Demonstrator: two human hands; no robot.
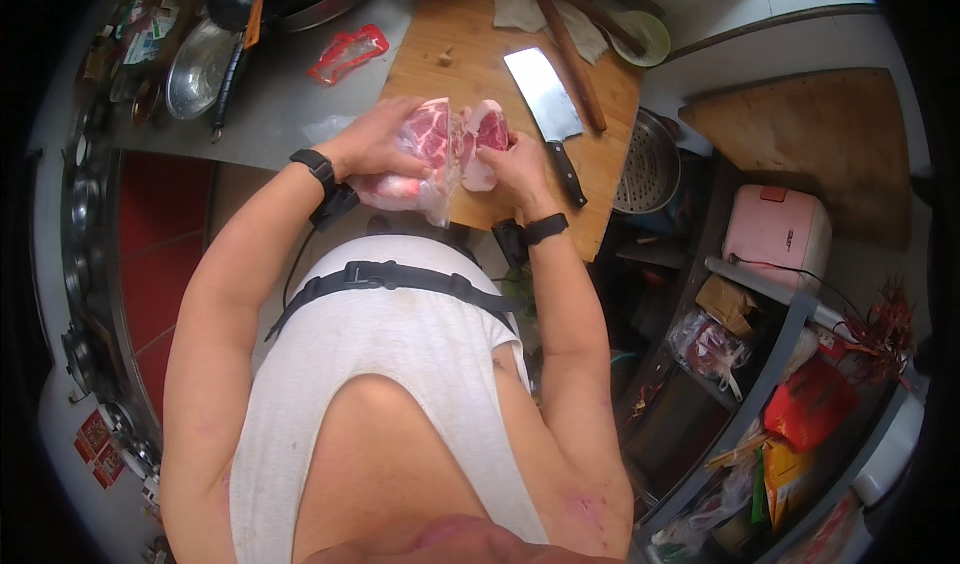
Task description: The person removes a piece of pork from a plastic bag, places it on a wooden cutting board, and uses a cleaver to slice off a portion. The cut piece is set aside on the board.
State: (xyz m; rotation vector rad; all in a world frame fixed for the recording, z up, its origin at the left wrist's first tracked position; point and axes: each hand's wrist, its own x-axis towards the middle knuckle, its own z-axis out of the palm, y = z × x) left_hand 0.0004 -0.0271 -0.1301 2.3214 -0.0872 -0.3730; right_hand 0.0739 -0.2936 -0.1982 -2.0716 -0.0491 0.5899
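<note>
My left hand [382,140] holds a clear plastic bag [442,189] with raw marbled meat [427,132] in it, near the front left edge of a wooden cutting board [435,31]. Just right of the bag's mouth, my right hand [521,162] grips a separate piece of raw meat with a pale fat rim [484,177]. Some of that piece is hidden by the fingers. A cleaver [544,87] with a black handle lies flat on the board to the right of my right hand.
A wooden rolling pin [570,61] lies beyond the cleaver, near a cloth [517,5] and a green dish [649,35]. Red-edged plastic packaging [349,52] and a metal bowl [187,76] are on the counter at left. A perforated metal pot [649,166] stands off the board's right edge.
</note>
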